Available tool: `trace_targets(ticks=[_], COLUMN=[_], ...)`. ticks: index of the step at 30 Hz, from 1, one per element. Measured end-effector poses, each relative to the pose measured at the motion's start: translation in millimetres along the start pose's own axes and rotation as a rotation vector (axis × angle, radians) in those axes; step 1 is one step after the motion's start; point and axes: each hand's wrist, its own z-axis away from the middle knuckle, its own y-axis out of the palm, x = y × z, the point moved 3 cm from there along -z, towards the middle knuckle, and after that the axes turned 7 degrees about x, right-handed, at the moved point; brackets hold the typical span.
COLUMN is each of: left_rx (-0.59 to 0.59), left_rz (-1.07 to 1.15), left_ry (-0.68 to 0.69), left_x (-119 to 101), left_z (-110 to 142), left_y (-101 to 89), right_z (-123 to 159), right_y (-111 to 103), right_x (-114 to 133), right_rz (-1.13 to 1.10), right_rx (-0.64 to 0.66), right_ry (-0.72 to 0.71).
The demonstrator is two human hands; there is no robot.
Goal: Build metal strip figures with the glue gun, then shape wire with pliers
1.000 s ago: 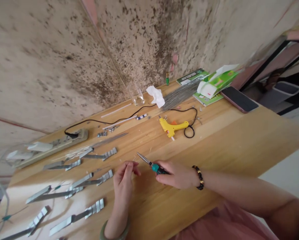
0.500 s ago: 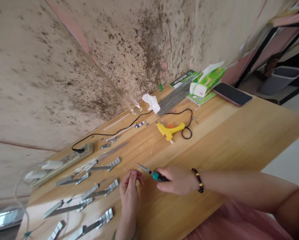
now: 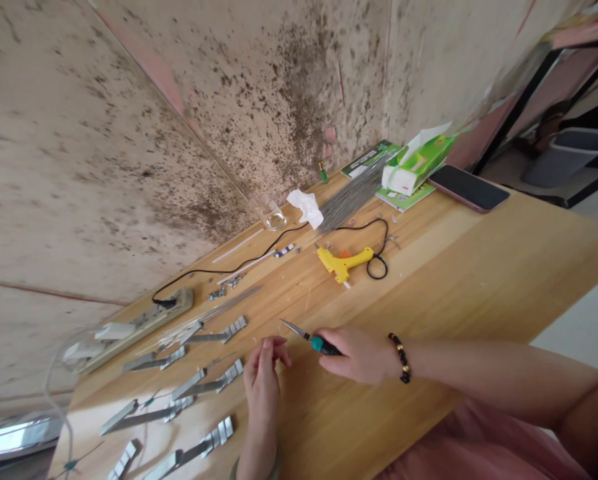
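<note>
My right hand (image 3: 353, 353) is wrapped round the dark and teal handles of a pair of long-nose pliers (image 3: 299, 330), whose thin metal jaws point left. Just left of the jaws, my left hand (image 3: 265, 373) has its thumb and fingers pinched together. Whatever sits in that pinch is too small to make out. A faint thin piece seems to show near the plier tips, too fine to name. To the left of my left hand lie several bent grey metal strips (image 3: 219, 433) with ribbed ends.
Beyond my hands lies a yellow glue gun (image 3: 346, 263) with a black cord. A bundle of grey wires (image 3: 351, 197), a crumpled tissue (image 3: 306, 208), a glass (image 3: 275, 219), a tissue pack (image 3: 419, 163) and a phone (image 3: 469, 188) are farther back. A power strip (image 3: 179, 303) runs along the wall.
The whole view has shifted slightly, so the table items appear a little farther right. Both hands keep nearly the same pose, with the pliers still in my right hand.
</note>
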Motion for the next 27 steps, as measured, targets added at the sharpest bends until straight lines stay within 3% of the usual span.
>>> trace_targets(ticks=[10,27], left_rx=[-0.016,0.011], left_rz=[-0.051,0.104], left_ry=[0.046,0.031], left_x=[1,5], left_z=[-1,-2], left_y=[1.0,1.7], right_z=[0,1], right_y=[3,4], right_x=[-3,1], right_rz=[0.03,0.11], right_rx=[0.017,0.049], right_ry=[0.026,-0.003])
